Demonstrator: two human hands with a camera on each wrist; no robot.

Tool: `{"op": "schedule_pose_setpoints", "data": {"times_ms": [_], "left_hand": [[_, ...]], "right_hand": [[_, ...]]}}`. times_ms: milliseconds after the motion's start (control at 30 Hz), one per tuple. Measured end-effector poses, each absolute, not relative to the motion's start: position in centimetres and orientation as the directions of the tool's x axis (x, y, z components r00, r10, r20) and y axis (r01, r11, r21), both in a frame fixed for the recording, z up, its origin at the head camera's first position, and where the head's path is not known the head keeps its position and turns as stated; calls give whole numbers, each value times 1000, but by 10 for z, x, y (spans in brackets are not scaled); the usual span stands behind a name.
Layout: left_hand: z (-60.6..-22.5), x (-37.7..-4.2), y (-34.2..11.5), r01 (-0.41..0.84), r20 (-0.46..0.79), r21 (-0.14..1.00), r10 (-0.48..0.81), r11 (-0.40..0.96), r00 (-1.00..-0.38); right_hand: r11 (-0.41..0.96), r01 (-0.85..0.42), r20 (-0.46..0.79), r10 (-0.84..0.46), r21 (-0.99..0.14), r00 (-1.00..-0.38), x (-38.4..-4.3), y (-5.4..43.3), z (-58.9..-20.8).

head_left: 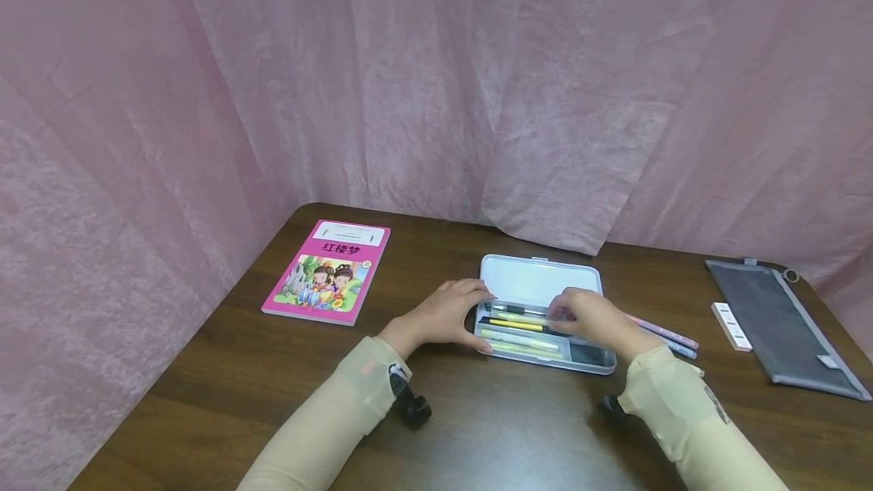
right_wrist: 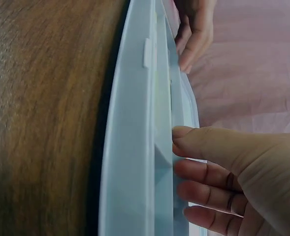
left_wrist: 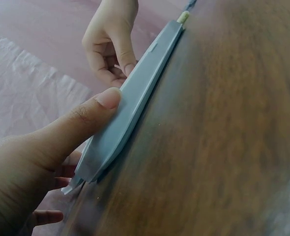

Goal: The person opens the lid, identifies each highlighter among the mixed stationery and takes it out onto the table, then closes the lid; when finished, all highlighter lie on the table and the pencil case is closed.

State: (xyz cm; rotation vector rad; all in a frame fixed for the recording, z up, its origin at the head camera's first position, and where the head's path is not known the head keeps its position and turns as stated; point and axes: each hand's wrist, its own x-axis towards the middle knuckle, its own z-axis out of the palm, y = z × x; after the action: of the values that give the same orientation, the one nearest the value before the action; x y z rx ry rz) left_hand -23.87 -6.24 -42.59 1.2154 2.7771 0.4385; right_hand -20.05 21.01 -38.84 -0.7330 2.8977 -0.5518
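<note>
An open pencil case (head_left: 540,279), pale blue-white, lies on the table with its lid tipped back. Several pens and highlighters (head_left: 521,341) lie lengthwise in its compartments, among them a black-and-yellow pen (head_left: 518,324). My left hand (head_left: 446,313) grips the case's left end, thumb (left_wrist: 108,98) on the front wall and fingers round behind. My right hand (head_left: 589,317) reaches into the case over the right ends of the pens, thumb and fingers bent down. Its thumb tip (right_wrist: 181,132) is at an inner divider; I cannot tell whether a pen is pinched.
Two pens, one pink (head_left: 664,330) and one light blue (head_left: 682,349), lie right of the case, partly behind my right wrist. Farther right are a white block (head_left: 732,326) and a grey zip pouch (head_left: 784,324). A pink book (head_left: 327,271) lies left; a pink curtain (head_left: 423,97) hangs behind.
</note>
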Motion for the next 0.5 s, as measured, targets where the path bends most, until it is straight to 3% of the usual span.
{"op": "schedule_pose_setpoints", "data": {"times_ms": [500], "left_hand": [[-426, -239, -63, 699, 35, 305, 726, 647, -687]], "right_hand": [[855, -433, -14, -456, -283, -890, -199, 202, -394]]}}
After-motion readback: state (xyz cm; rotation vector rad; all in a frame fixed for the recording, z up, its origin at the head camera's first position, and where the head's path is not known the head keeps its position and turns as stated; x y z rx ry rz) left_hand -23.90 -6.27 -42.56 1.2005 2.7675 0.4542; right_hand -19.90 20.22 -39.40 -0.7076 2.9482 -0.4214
